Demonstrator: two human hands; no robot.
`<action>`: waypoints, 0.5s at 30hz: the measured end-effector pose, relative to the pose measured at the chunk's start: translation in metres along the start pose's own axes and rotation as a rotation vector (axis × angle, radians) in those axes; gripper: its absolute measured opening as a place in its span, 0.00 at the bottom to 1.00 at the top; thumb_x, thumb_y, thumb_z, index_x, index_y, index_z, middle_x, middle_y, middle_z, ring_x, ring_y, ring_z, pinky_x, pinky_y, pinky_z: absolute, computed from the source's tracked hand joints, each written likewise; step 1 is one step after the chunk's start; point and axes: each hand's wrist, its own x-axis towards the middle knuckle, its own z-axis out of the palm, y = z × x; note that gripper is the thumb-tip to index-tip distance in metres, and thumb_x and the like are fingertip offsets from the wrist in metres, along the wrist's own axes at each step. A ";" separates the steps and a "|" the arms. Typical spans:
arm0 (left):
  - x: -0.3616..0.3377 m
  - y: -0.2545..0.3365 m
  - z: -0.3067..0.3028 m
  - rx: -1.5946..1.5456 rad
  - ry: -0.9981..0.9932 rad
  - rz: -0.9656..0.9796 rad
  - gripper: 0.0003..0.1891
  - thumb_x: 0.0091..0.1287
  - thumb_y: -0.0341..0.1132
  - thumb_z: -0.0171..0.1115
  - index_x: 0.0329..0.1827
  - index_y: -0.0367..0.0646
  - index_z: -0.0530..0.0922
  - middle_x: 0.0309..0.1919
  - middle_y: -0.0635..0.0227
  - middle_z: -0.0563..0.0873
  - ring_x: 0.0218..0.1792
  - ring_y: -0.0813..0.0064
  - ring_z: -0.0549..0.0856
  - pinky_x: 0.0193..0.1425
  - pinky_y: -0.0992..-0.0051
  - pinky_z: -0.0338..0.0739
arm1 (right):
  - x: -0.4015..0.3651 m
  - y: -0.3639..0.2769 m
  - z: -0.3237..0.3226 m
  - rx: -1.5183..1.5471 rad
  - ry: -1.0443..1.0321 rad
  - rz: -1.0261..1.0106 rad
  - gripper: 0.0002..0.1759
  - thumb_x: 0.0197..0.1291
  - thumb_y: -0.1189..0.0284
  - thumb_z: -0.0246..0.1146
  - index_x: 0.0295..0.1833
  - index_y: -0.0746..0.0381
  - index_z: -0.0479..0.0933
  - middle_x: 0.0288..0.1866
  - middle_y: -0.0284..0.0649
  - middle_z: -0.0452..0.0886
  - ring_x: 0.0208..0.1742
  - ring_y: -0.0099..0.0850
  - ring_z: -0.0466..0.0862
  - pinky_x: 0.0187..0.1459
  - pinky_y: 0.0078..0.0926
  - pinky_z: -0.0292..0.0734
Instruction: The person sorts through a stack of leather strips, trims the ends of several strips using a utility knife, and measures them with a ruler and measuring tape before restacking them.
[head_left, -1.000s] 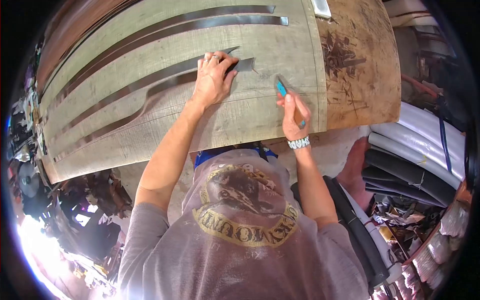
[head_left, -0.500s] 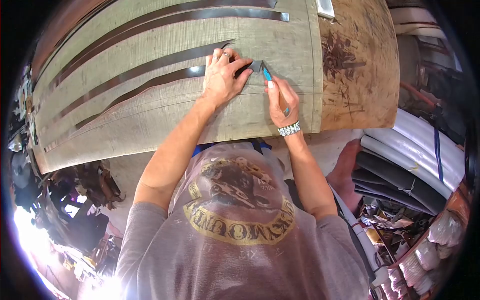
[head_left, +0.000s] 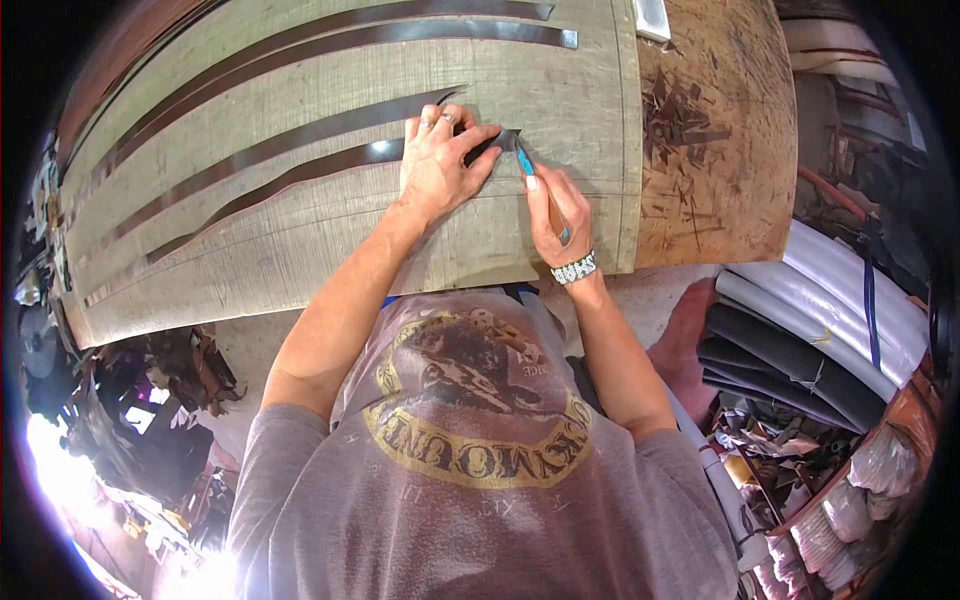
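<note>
Dark strip [head_left: 340, 162]: it lies flat on the pale cutting board [head_left: 300, 250], running from lower left up to its right end, which sits just beside the knife [head_left: 524, 160] tip. Several similar strips [head_left: 350, 35] lie farther up the same board, well apart from it.

Head view, procedure (judgement):
- The step in hand appears to be a trim cut at the right end of the dark strip.
- Press the strip down close to the cut line so it cannot creep under the blade.
- Hold the pressing fingertips behind the blade path, not in front of it.
- Draw the blade in one steady pass at a low angle, bearing on the board.

Head view, hands:
- Left hand [head_left: 435, 165]: palm down, fingers spread and extended, pressing on the strip's right end. It grips nothing.
- Right hand [head_left: 555, 215]: closed around the blue-handled knife, forefinger laid along the handle, tip at the strip's end. A bracelet [head_left: 573, 268] sits on this wrist.
- The two hands are close together, almost touching at the fingertips.

A scarred wooden table [head_left: 715, 130] adjoins the board on the right. Rolled material [head_left: 800, 340] lies below it.
</note>
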 end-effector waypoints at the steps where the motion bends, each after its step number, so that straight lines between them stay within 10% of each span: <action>1: 0.000 0.000 0.000 -0.004 0.005 0.001 0.15 0.63 0.43 0.75 0.53 0.58 0.91 0.44 0.72 0.81 0.49 0.65 0.76 0.56 0.62 0.67 | 0.000 0.000 0.000 0.002 0.001 -0.004 0.12 0.74 0.72 0.60 0.55 0.69 0.81 0.41 0.52 0.84 0.40 0.50 0.84 0.43 0.42 0.79; 15: 0.004 0.001 -0.002 0.029 -0.028 -0.007 0.15 0.61 0.43 0.77 0.51 0.60 0.91 0.42 0.74 0.78 0.47 0.67 0.74 0.52 0.63 0.66 | -0.002 0.009 0.003 0.016 0.013 -0.004 0.12 0.74 0.76 0.58 0.56 0.71 0.81 0.41 0.48 0.85 0.37 0.39 0.85 0.41 0.35 0.80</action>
